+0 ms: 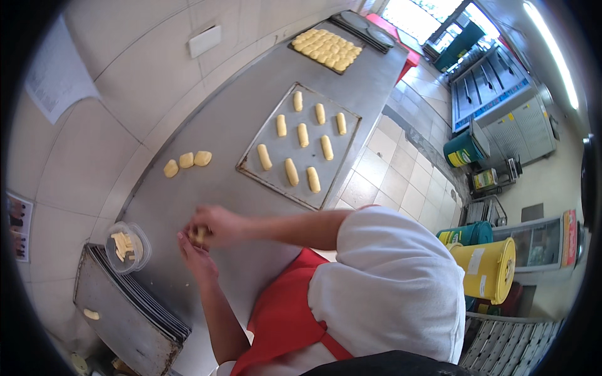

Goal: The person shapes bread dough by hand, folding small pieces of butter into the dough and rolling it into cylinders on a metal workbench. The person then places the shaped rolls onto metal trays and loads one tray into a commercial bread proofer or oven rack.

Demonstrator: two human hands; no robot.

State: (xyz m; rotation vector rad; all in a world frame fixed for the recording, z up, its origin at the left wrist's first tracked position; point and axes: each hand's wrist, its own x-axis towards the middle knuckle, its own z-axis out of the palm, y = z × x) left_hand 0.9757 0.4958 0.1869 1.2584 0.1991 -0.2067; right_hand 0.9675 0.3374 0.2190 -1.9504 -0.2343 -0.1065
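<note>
A small piece of dough [200, 234] is held between my left hand [195, 254] and my right hand [216, 222], both with curled fingers around it; it is partly hidden and slightly blurred. Left of my hands, a round clear tub [124, 247] holds pale yellow strips. Farther up the steel counter lie three dough lumps [185, 160] and a metal tray [251, 161] with several rolled dough logs [303, 135] laid out apart.
Stacked metal trays [110, 313] stand at the lower left, a single log on top. Beyond are a tray of packed dough rounds [326, 50], dark trays [360, 28] and a red surface [407, 59]. A tiled wall borders the counter. Lidded buckets [483, 269] stand at right.
</note>
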